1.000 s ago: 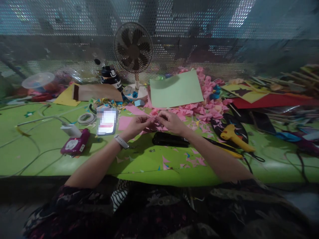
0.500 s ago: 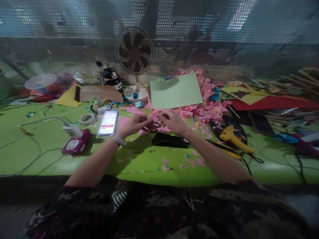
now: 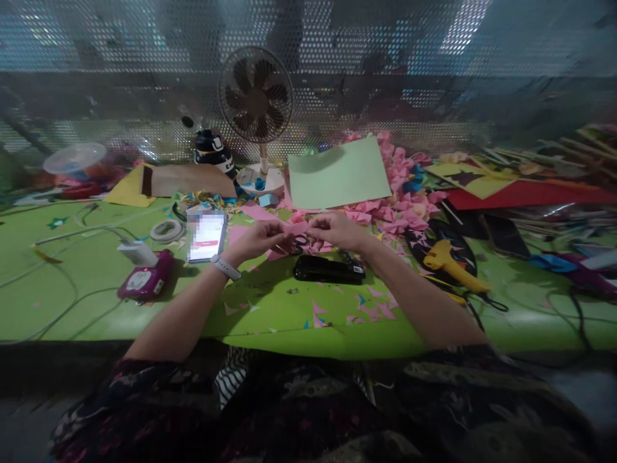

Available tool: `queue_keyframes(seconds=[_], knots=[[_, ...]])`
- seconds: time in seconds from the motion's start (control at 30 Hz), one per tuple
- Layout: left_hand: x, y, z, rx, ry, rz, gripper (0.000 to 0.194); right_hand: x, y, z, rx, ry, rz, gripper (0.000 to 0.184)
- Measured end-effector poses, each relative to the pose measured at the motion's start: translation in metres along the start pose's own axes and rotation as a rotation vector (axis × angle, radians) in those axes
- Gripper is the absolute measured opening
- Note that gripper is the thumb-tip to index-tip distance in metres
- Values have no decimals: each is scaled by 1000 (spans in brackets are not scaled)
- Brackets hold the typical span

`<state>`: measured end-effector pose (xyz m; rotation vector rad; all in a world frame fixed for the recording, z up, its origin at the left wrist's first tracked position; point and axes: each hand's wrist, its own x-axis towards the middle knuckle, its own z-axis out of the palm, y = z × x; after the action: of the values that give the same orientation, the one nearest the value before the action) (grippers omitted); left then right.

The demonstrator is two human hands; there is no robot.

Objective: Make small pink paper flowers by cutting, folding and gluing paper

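Observation:
Between my two hands a small piece of pink paper (image 3: 295, 228) is stretched, one end in each. My left hand (image 3: 265, 239), with a pale watch at the wrist, pinches its left end. The fingers of my right hand (image 3: 335, 231) are closed on the right end. Just below the hands, scissors (image 3: 301, 242) show a dark handle loop, the rest partly hidden among pink scraps. Nearer to me lies a black stapler (image 3: 328, 271). Behind the hands a pale green sheet (image 3: 340, 173) rests against a heap of folded pink paper pieces (image 3: 402, 215).
A lit phone (image 3: 207, 236), a tape roll (image 3: 167, 230) and a purple power adapter (image 3: 147, 276) with cables are on the left. A fan (image 3: 256, 96) stands at the back. To the right lie a yellow glue gun (image 3: 446, 260) and a dark phone (image 3: 504, 236). Paper scraps (image 3: 318, 315) litter the front.
The pink paper now shows stretched between my hands, where before it was hardly visible. My right hand has shifted slightly, and the whole view has moved a little.

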<state>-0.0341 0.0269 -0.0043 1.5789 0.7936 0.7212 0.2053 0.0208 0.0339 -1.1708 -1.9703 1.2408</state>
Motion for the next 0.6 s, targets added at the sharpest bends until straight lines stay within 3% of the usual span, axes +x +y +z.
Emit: queue_keyframes(seconds=[0.17, 0.3, 0.4, 0.47, 0.6], knots=[[1, -3, -3, -1, -25, -12, 35, 1, 0, -11, 17, 176, 17, 18], [2, -6, 3, 1, -66, -20, 35, -2, -4, 1, -82, 19, -76, 19], [2, -5, 1, -13, -66, -6, 36, -2, -5, 7, -60, -1, -110, 20], [1, -2, -3, -38, -13, 8, 38, 0, -2, 6, 42, 57, -75, 20], [1, 7, -1, -146, 240, 49, 42, 3, 0, 8, 317, 222, 20, 23]])
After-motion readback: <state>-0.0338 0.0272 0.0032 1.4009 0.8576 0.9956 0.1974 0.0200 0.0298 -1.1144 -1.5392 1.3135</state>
